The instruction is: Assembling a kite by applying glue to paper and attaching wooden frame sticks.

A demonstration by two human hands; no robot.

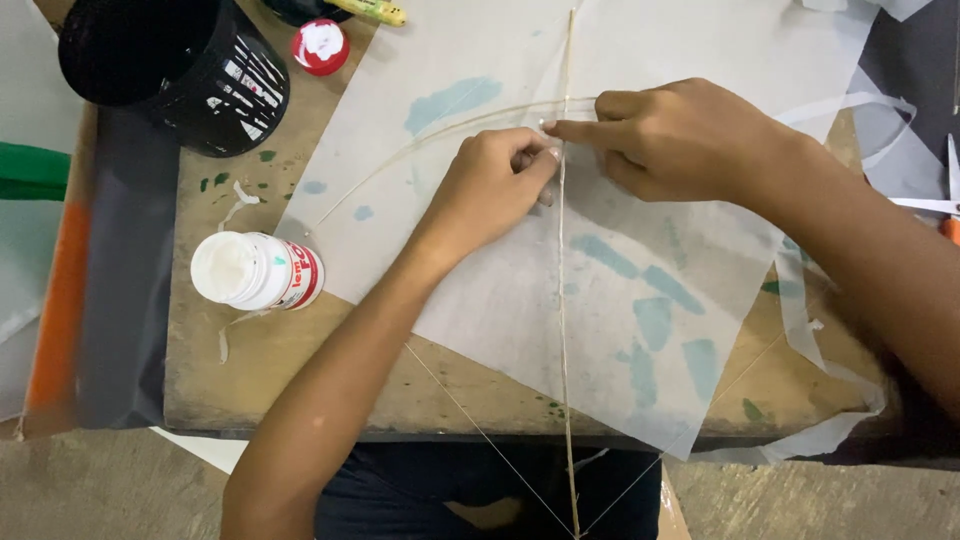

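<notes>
Both forearms reach forward; the left hand [497, 180] is curled, and the right hand [668, 140] points its forefinger leftward, fingertips meeting.

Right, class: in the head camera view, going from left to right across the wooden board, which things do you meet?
Black mesh cup → open white glue bottle → red cap → left hand → thin upright stick → right hand → loose paper strip.
</notes>
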